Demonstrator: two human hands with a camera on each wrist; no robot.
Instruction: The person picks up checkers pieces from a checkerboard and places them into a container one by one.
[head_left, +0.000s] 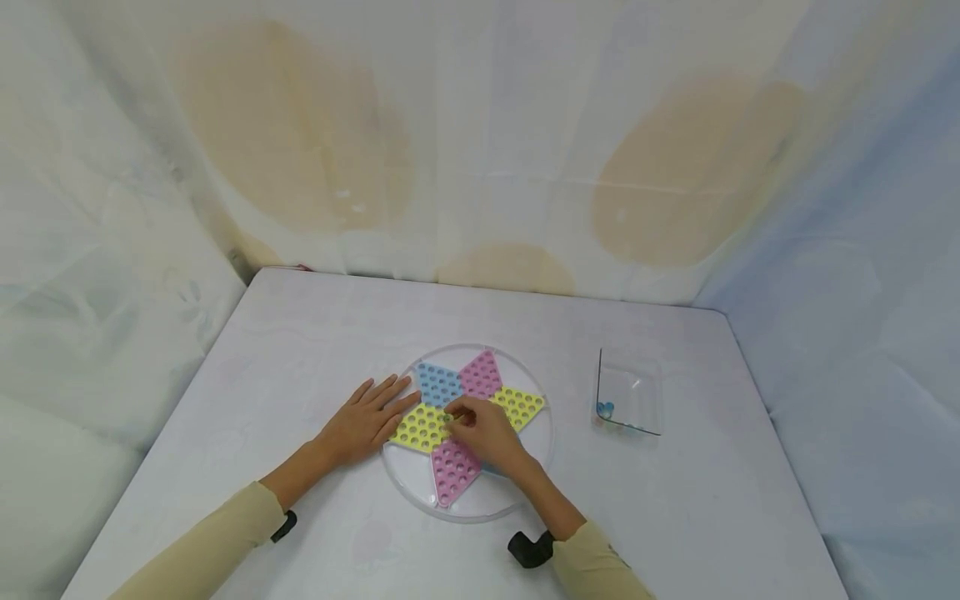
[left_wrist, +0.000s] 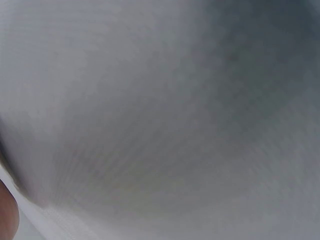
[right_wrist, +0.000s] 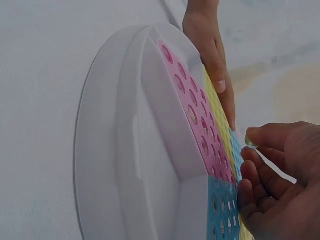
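A round white Chinese checkers board (head_left: 542, 454) bears a star of pink, yellow and blue sections full of round holes. My left hand (head_left: 365, 425) lies with fingers spread at the board's left side, fingertips over the blue and yellow sections. Over the middle of the star, my right hand (head_left: 486, 433) pinches a small greenish marble (right_wrist: 250, 142) between thumb and index finger, while its other fingers curl close to the board. That hand covers part of the star in the head view. Only blurred pale cloth and a bit of skin show in the left wrist view.
To the right of the board stands a clear square box (head_left: 656, 392) with a few blue marbles (head_left: 604, 409) in its near left corner. A white cloth covers the table (head_left: 315, 325). Pale curtains (head_left: 510, 150) hang behind it and on both sides.
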